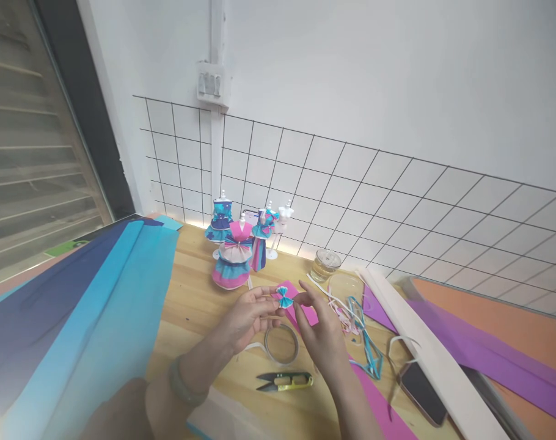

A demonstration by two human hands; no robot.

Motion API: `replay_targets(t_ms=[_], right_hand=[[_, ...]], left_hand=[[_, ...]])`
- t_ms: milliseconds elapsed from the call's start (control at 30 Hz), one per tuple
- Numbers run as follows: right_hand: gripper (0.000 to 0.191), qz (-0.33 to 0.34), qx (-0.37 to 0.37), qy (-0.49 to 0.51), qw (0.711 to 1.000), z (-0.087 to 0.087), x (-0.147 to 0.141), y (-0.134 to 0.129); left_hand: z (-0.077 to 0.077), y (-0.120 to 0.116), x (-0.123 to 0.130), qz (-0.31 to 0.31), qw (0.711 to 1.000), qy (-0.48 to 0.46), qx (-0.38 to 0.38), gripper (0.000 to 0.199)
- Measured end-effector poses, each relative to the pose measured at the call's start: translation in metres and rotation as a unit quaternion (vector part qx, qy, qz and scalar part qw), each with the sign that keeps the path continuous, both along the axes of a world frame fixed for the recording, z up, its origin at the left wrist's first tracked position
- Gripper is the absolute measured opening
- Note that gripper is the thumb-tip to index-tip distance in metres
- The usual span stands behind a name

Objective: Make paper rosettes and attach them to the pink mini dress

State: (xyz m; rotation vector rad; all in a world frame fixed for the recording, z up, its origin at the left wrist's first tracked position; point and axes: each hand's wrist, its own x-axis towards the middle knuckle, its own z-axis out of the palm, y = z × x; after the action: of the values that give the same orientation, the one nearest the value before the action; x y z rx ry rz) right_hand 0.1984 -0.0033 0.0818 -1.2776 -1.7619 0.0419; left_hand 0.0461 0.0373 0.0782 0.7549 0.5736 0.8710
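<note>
A small blue bow with white edges (284, 297) is held up between both hands over the wooden table. My left hand (248, 315) pinches its left side, with the fingers closed on it. On the other side, my right hand (321, 324) has its fingertips at the bow's right end, thumb and fingers closed there. Behind the bow lies a piece of pink material (309, 314). Just below the hands is a roll of tape (296, 354), and nearer to me lie thread snips (285, 381) with yellow handles.
Several small dress forms stand at the back, one in a layered pink and blue dress (232, 269). A glass jar (325, 264) sits near the wall grid. Ribbon scraps (372, 354), a phone (422, 392) and purple material (479, 348) lie right; blue sheets (117, 318) cover the left.
</note>
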Motion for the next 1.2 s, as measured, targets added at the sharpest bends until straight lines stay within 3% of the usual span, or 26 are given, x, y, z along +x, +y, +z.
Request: replay_targets(t_ms=[400, 667, 833, 1200], right_hand=[[0.036, -0.004, -0.010, 0.014, 1.000, 0.002, 0.003, 0.000], [0.040, 0.014, -0.003, 0.001, 1.000, 0.003, 0.004, -0.002], [0.041, 0.036, -0.006, -0.031, 0.999, 0.004, 0.002, -0.003], [0.039, 0.045, -0.006, -0.049, 0.998, 0.010, 0.001, -0.008]], left_hand=[[0.002, 0.000, 0.000, 0.037, 0.996, 0.060, 0.050, 0.039], [0.004, 0.001, -0.002, 0.027, 0.999, 0.025, 0.039, 0.032], [0.005, 0.001, -0.003, 0.007, 0.999, 0.023, 0.046, 0.038], [0.007, 0.000, -0.002, 0.046, 0.994, 0.059, 0.074, 0.046]])
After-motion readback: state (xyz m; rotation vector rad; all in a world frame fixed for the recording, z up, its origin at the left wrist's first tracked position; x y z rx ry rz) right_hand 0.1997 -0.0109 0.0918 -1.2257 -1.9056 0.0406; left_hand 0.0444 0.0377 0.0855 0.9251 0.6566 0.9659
